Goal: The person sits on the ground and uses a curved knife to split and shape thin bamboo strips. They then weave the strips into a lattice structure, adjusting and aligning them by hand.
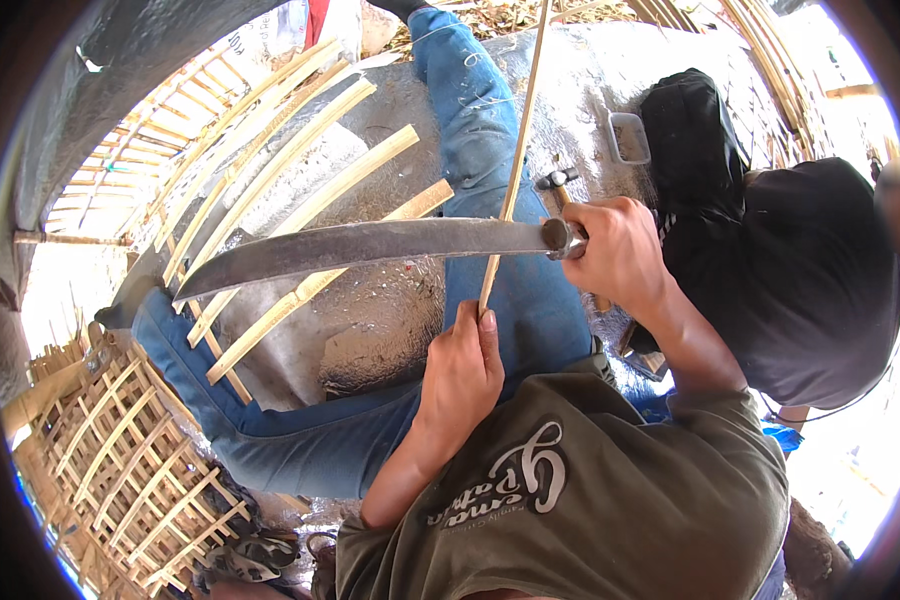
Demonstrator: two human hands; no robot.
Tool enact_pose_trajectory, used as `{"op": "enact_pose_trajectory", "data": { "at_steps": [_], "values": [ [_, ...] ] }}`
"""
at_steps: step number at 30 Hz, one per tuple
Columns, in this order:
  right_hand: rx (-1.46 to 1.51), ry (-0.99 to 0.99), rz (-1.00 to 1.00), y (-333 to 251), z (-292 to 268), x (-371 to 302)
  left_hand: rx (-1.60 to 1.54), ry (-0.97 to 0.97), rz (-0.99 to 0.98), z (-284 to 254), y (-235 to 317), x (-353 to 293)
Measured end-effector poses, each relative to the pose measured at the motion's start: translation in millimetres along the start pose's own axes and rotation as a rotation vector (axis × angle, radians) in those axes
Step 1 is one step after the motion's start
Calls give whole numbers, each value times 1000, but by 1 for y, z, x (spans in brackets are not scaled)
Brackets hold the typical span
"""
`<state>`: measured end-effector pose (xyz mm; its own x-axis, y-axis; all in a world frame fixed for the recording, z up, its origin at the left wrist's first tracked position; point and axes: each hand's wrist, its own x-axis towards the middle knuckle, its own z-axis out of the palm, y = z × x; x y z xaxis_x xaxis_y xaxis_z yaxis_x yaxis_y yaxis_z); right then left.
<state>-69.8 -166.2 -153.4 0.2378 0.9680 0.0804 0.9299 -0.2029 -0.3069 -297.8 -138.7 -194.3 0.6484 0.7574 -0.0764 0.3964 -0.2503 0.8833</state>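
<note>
My right hand (620,250) is closed around the handle of a machete (370,243). The long, dark, curved blade points left across my legs. My left hand (460,370) pinches the lower end of a thin bamboo strip (527,120), which rises away from me past the top of the picture. Close to the handle, the blade crosses over the strip; whether its edge bites into it I cannot tell. Just beyond my right hand lies a hammer (557,180), its handle partly hidden. Several pale bamboo slats (315,210) joined to a frame lie between my legs, under the blade.
A lattice of woven bamboo (135,470) stands at the lower left. On the right, a person in black (810,280) sits close to my arm. A clear plastic tub (628,138) rests on the grey ground sheet (590,60). Long bamboo poles (770,60) lie at the far right.
</note>
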Motion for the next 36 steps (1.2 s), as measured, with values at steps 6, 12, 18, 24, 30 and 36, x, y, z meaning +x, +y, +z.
{"op": "enact_pose_trajectory", "data": {
  "at_steps": [6, 12, 18, 24, 30, 36],
  "values": [
    [-23, 10, 30, 3, 5, 7, -27, -28, -1, -2, -1, 0],
    [-88, 37, 79, 16, 3, 16, -73, -50, -19, 1, -1, -5],
    [-136, 35, 45, 34, -1, 26, -59, -72, -36, 3, -3, -9],
    [-216, 128, 114, 68, -3, 50, 28, -83, -40, 1, 2, -16],
    [-275, 77, 179, 78, -5, 67, 8, -96, -56, -1, 3, -18],
    [-378, 19, 301, 128, -29, 88, 76, -131, -70, 9, 1, -34]
  ]
}}
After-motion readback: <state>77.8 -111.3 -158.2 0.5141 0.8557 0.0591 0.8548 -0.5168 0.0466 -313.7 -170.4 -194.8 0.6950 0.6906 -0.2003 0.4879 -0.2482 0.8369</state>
